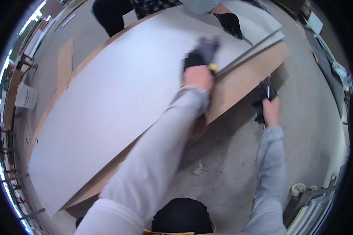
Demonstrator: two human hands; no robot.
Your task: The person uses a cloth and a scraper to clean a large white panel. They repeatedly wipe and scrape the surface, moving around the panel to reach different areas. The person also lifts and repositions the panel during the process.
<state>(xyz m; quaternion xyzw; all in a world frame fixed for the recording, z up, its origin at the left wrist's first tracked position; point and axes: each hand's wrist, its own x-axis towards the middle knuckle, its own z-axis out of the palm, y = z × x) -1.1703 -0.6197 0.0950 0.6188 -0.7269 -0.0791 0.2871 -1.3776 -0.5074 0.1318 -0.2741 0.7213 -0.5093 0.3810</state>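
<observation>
My left hand (199,64), in a dark glove, is over the white panel (117,90) near its right edge. Motion smears its fingers, and a small yellow spot shows beside the wrist; I cannot tell what it belongs to. Off the edge of the brown board (249,72), to the right, my black-gloved right hand (267,96) is closed around a slim tool (269,79) with a metallic glint. Its exact kind is not clear. The white panel lies on the brown board, with another white sheet's edge showing between them at the far right.
Across the panel, a co-worker's black-gloved hand (230,25) holds a thin grey tool (247,40) at the panel's surface. A white bucket (26,96) stands on the concrete floor at left. Stacked panels (312,211) and a white roll (297,189) are at lower right.
</observation>
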